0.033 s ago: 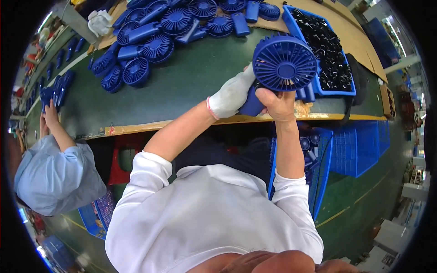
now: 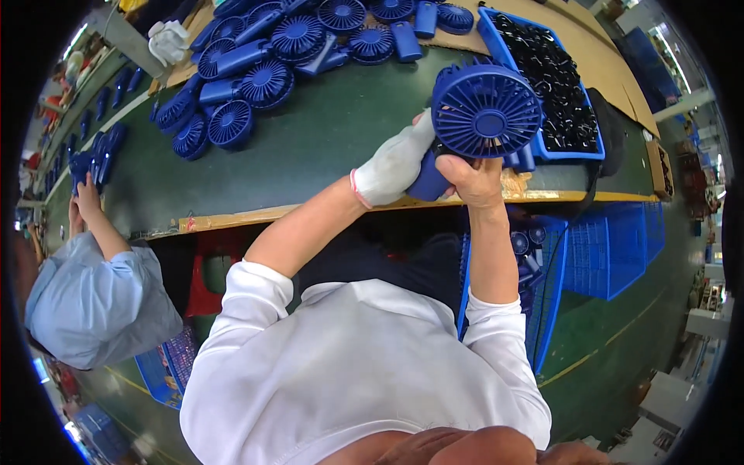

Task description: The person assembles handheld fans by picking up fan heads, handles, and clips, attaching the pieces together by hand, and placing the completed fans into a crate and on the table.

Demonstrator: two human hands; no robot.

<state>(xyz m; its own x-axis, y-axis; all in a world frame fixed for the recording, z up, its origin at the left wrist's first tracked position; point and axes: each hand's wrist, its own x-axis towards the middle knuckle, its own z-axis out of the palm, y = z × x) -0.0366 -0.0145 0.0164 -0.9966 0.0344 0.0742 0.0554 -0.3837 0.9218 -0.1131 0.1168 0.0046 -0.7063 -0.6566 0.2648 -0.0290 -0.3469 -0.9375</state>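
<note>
A dark blue handheld fan point(image 2: 488, 116) is held up over the front edge of the green worktable, its round slatted grille turned up toward me. My left hand point(image 2: 393, 167), in a white glove with a pink cuff, is closed around its left side near the neck; the fan hides some of those fingers. My bare right hand point(image 2: 477, 182) grips the fan just below its head, the thumb lying across the neck. Part of the blue handle point(image 2: 428, 180) shows between both hands.
A heap of blue fans point(image 2: 267, 81) lies at the table's back left. At the back right, a blue tray point(image 2: 570, 154) holds many small black parts. Blue crates point(image 2: 608, 256) stand below right. On the left, a co-worker in light blue point(image 2: 101, 298) handles blue pieces.
</note>
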